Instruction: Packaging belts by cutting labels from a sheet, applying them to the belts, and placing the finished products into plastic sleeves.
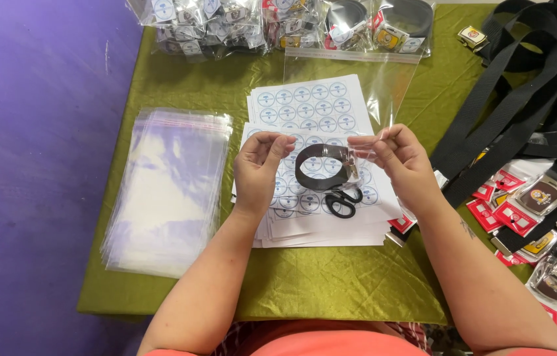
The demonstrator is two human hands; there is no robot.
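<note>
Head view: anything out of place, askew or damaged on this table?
Nothing looks damaged or spilled. Black scissors lie on the sticker sheets, whose stacks sit slightly askew to each other. Both hands, left hand and right hand, hold a bagged coiled belt above them.

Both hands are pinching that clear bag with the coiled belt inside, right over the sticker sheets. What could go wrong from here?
1. The left hand and right hand grip only the top corners of the clear plastic bag, so the coiled black belt might slip.
2. The black-handled scissors lie just beneath; a lowered bag may snag.
3. The white sheets of round blue stickers could get creased or shifted.
</note>
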